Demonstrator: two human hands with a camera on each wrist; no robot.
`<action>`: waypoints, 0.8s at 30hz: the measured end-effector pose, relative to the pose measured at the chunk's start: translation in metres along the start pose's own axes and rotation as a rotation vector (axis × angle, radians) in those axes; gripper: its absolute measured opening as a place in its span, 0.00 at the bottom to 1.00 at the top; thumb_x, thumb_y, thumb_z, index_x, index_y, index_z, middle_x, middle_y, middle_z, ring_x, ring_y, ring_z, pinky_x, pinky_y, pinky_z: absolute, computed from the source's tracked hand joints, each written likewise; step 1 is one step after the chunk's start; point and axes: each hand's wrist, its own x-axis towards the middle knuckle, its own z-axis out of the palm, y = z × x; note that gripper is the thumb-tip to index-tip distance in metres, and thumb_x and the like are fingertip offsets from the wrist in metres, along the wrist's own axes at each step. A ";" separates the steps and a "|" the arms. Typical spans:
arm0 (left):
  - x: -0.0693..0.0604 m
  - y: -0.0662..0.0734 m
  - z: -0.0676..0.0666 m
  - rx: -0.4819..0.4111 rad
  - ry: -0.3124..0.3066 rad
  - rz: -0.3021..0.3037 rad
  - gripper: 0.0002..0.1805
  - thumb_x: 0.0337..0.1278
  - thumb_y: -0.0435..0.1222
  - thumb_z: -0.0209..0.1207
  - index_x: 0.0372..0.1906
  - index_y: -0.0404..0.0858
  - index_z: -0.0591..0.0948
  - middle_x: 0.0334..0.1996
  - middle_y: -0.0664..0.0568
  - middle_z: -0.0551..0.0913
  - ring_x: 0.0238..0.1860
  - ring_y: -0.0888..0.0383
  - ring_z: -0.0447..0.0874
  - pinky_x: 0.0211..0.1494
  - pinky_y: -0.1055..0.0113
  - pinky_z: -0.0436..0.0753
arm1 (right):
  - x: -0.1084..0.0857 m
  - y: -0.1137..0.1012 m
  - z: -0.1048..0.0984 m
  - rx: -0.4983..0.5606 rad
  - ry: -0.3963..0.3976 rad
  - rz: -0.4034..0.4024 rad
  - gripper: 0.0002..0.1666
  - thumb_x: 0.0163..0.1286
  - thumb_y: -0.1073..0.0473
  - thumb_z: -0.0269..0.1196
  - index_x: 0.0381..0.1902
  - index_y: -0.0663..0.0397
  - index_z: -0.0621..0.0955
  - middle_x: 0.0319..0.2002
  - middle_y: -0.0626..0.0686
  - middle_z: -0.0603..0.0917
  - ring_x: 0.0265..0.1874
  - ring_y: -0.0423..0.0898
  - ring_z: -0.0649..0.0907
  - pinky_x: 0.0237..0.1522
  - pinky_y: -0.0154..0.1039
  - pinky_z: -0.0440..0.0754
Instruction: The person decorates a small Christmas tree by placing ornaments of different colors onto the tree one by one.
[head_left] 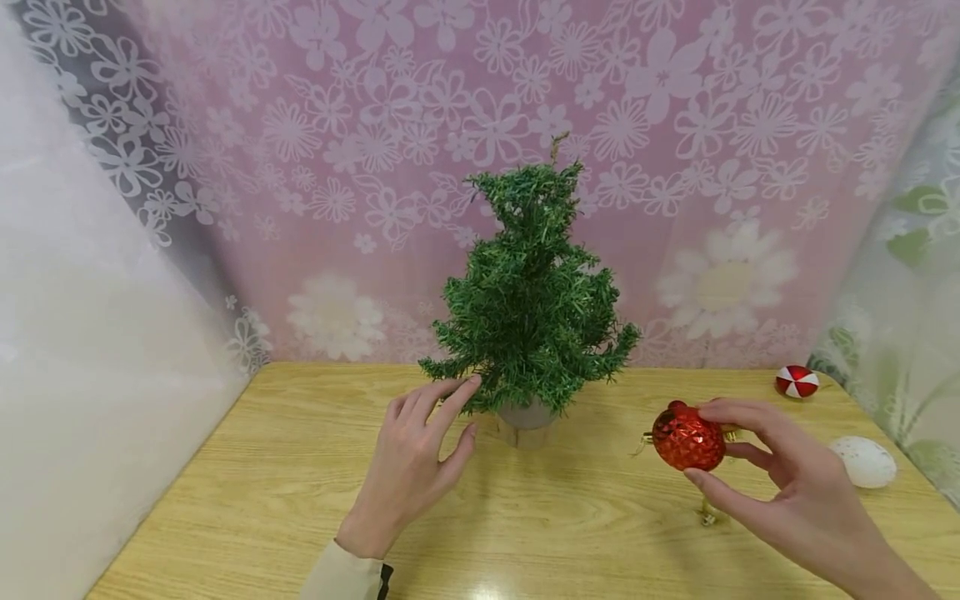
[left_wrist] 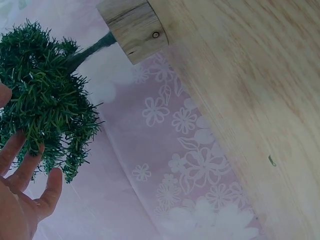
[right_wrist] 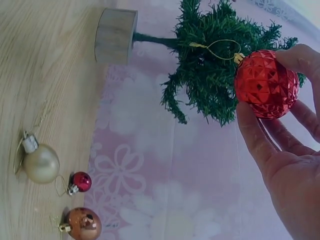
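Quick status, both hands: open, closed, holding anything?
Left hand: open, at the artificial Christmas tree.
Right hand: closed around a red faceted bauble, holding it.

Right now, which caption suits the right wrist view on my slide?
Right hand holding a faceted red bauble near a green tree, three other baubles on the table.

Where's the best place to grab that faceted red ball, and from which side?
Pinch the red ball by its round, faceted body, probably best from opposite its gold cap, as the right hand does: the loop then points toward the tree, unobstructed.
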 end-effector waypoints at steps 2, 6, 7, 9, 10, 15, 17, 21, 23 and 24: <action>0.001 0.000 0.000 -0.002 0.001 0.004 0.30 0.62 0.39 0.65 0.70 0.45 0.76 0.58 0.49 0.83 0.55 0.49 0.84 0.53 0.49 0.82 | 0.000 -0.002 0.002 0.018 -0.006 0.010 0.48 0.33 0.91 0.73 0.59 0.69 0.78 0.58 0.48 0.82 0.58 0.34 0.81 0.47 0.23 0.84; 0.003 0.001 0.000 -0.007 0.004 0.014 0.29 0.62 0.39 0.65 0.70 0.45 0.77 0.59 0.49 0.82 0.56 0.49 0.83 0.53 0.49 0.81 | 0.002 -0.005 0.006 0.039 -0.020 0.017 0.47 0.36 0.90 0.73 0.59 0.68 0.78 0.59 0.48 0.81 0.59 0.34 0.81 0.47 0.25 0.85; 0.003 0.001 0.000 -0.007 0.006 0.018 0.29 0.62 0.39 0.65 0.69 0.46 0.77 0.59 0.49 0.82 0.56 0.49 0.83 0.53 0.50 0.81 | 0.002 -0.006 0.008 0.034 -0.023 0.018 0.47 0.36 0.90 0.73 0.59 0.68 0.78 0.59 0.48 0.81 0.59 0.34 0.81 0.46 0.25 0.85; 0.004 0.002 0.000 -0.004 0.010 0.027 0.29 0.61 0.38 0.66 0.69 0.45 0.78 0.59 0.48 0.82 0.56 0.49 0.83 0.54 0.49 0.81 | 0.003 -0.008 0.009 0.027 -0.028 0.022 0.47 0.37 0.89 0.73 0.59 0.66 0.78 0.60 0.47 0.81 0.59 0.33 0.81 0.46 0.26 0.86; 0.005 0.002 0.000 -0.001 0.013 0.031 0.30 0.60 0.38 0.66 0.69 0.45 0.78 0.59 0.48 0.82 0.57 0.49 0.82 0.54 0.49 0.81 | 0.003 -0.009 0.010 0.027 -0.028 0.022 0.46 0.37 0.89 0.73 0.59 0.66 0.78 0.60 0.47 0.81 0.59 0.33 0.81 0.45 0.26 0.86; 0.008 0.003 0.000 0.014 0.018 0.051 0.30 0.58 0.37 0.68 0.68 0.45 0.78 0.61 0.46 0.81 0.61 0.46 0.80 0.58 0.48 0.81 | 0.006 -0.012 0.013 0.020 -0.031 0.022 0.46 0.37 0.89 0.74 0.59 0.65 0.79 0.59 0.46 0.81 0.58 0.32 0.82 0.45 0.26 0.86; 0.010 0.003 0.000 0.012 0.019 0.057 0.30 0.58 0.36 0.68 0.68 0.45 0.78 0.62 0.45 0.81 0.63 0.45 0.79 0.61 0.48 0.80 | 0.007 -0.013 0.014 0.033 -0.037 0.034 0.46 0.38 0.88 0.74 0.59 0.65 0.79 0.59 0.45 0.81 0.58 0.32 0.82 0.46 0.26 0.86; 0.011 0.005 0.000 0.015 0.032 0.084 0.30 0.57 0.35 0.68 0.67 0.45 0.79 0.63 0.43 0.80 0.64 0.45 0.78 0.62 0.47 0.79 | 0.009 -0.014 0.017 0.072 -0.051 0.066 0.44 0.40 0.89 0.73 0.59 0.67 0.78 0.59 0.45 0.81 0.57 0.33 0.82 0.46 0.28 0.86; 0.011 0.006 0.001 0.027 0.050 0.112 0.28 0.57 0.35 0.68 0.65 0.45 0.81 0.62 0.43 0.81 0.64 0.44 0.79 0.61 0.45 0.79 | 0.010 -0.015 0.018 0.092 -0.053 0.084 0.43 0.41 0.89 0.72 0.59 0.68 0.78 0.59 0.44 0.81 0.57 0.33 0.82 0.46 0.29 0.87; 0.011 0.007 0.001 0.034 0.061 0.126 0.27 0.58 0.35 0.67 0.64 0.46 0.81 0.62 0.44 0.81 0.64 0.45 0.79 0.61 0.45 0.79 | 0.010 -0.015 0.018 0.103 -0.054 0.092 0.43 0.41 0.89 0.72 0.58 0.68 0.78 0.59 0.44 0.81 0.57 0.34 0.82 0.46 0.29 0.87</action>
